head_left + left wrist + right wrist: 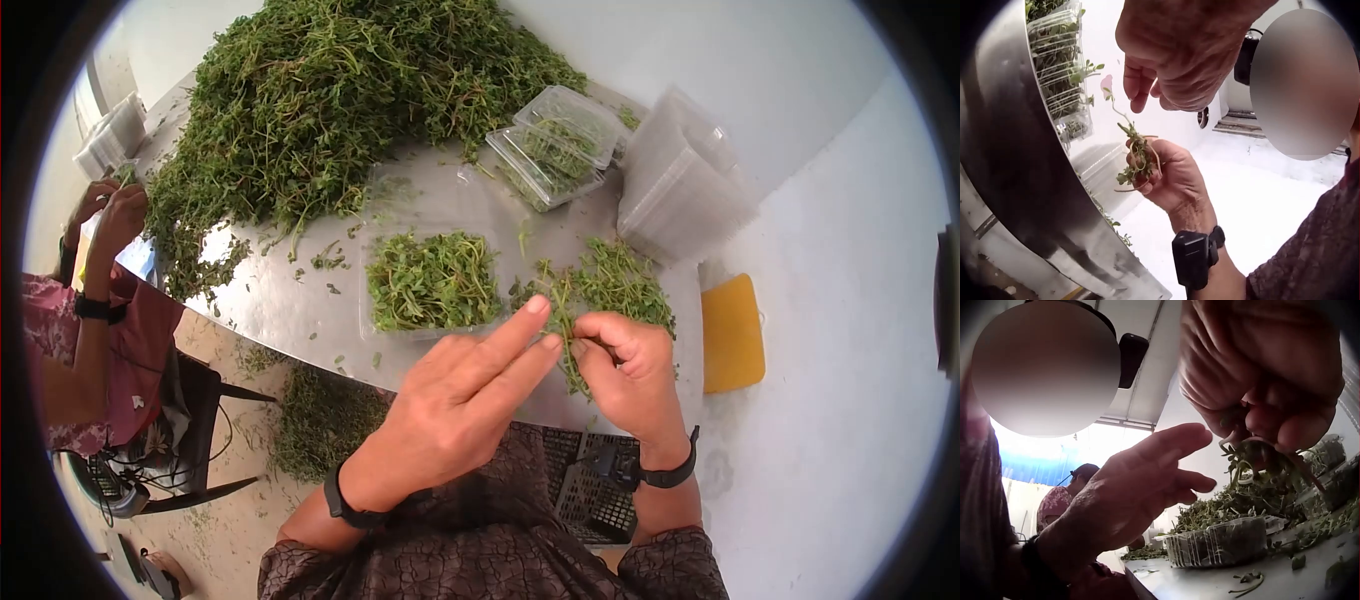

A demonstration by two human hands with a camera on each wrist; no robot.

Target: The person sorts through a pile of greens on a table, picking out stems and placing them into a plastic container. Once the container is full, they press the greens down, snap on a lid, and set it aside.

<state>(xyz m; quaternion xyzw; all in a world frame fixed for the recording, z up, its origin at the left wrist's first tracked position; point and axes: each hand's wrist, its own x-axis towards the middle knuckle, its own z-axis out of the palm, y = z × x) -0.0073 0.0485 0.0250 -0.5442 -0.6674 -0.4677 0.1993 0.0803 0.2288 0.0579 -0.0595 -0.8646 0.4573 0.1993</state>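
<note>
one bunch of green sprigs (567, 350) hovering above one metal table (290, 318)

the right hand (635, 375) is clamping the bunch between thumb and curled fingers; the left hand (450, 410) is reaching beside it, fingers straight and apart. one open clear box (432, 326) of greens is sitting nearby, between one big heap (310, 110) and one smaller pile (622, 283).

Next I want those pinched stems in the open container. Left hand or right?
Right, I'd judge: the right hand pinches the stems. The left hand looks nearer the open container, but its fingers are extended and appear to hold nothing.
</note>
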